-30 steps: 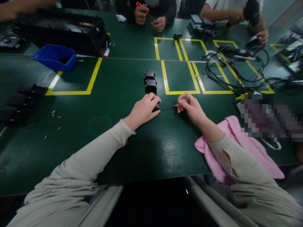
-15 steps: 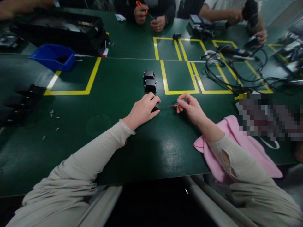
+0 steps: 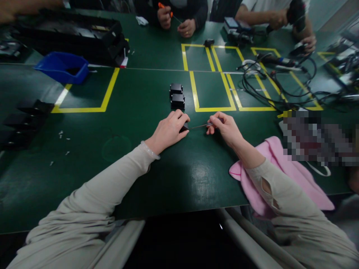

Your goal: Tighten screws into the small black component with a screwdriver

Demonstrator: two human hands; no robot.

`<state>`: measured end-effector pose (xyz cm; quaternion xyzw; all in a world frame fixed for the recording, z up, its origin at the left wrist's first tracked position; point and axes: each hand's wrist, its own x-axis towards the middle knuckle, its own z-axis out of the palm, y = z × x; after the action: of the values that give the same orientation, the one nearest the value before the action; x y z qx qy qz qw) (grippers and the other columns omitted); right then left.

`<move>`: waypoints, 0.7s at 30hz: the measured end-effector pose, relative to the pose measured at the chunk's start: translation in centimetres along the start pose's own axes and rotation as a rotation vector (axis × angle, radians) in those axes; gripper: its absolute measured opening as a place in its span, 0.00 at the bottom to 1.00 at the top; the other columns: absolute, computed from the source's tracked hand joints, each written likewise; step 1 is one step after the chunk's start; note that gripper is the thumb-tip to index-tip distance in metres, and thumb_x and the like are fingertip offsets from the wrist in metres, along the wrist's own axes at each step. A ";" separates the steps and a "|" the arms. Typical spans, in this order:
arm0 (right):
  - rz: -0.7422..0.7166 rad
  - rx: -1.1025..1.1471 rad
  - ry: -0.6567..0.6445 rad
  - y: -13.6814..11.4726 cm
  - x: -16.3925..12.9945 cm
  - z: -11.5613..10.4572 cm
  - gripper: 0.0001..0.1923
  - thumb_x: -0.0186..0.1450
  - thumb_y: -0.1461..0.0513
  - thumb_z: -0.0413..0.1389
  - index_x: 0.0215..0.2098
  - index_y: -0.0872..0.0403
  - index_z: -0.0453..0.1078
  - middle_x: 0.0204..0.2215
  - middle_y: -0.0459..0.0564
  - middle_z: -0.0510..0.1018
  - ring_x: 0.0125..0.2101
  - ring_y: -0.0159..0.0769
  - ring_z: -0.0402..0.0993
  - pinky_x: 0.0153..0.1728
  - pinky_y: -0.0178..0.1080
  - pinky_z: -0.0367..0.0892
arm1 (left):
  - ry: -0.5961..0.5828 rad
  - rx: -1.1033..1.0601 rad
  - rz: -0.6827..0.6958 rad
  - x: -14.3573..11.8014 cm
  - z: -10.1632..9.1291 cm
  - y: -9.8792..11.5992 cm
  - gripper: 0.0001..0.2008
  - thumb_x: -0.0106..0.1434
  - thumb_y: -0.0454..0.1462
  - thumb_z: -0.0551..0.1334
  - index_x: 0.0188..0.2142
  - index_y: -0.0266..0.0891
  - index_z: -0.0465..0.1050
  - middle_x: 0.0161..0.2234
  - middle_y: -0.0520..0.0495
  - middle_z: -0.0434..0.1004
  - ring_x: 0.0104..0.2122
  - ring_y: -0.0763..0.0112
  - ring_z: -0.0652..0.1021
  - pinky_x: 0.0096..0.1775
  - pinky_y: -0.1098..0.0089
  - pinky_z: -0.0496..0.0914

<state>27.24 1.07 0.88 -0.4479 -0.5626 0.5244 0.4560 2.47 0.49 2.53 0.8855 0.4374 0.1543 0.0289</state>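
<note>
My left hand [image 3: 171, 129] is wrapped over a small black block [image 3: 184, 127] on the green table, and its fingers hide most of the block. A screwdriver [image 3: 200, 126] is pinched in my right hand [image 3: 223, 127]. Its thin shaft points left, the tip at the block's right side; whether it sits in a screw is too small to tell. Just beyond my left hand stand two similar black blocks [image 3: 177, 100], one behind the other, with small shiny bits at their ends.
Several loose screws [image 3: 67, 153] lie to the left, near black parts [image 3: 19, 121]. A blue bin [image 3: 63, 67] sits further back. Tangled cables [image 3: 280, 87] and a pink cloth [image 3: 276, 149] are on the right. Across the table, a co-worker's hands [image 3: 186, 28] hold an orange-handled tool.
My right hand's fingers have shifted slightly on the screwdriver. My left hand and the block stay in place. Across the table, the co-worker's orange-handled tool has moved slightly left.
</note>
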 end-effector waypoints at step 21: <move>-0.013 -0.015 0.002 0.0 0.1 -0.2 0.11 0.65 0.56 0.66 0.37 0.52 0.70 0.16 0.36 0.71 0.20 0.29 0.73 0.28 0.35 0.66 | 0.011 -0.002 -0.003 0.0 0.1 -0.1 0.15 0.68 0.37 0.66 0.52 0.38 0.69 0.51 0.42 0.73 0.50 0.58 0.75 0.40 0.65 0.74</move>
<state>27.40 1.15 0.89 -0.4480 -0.5689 0.5167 0.4568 2.44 0.50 2.38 0.8840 0.4385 0.1598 0.0277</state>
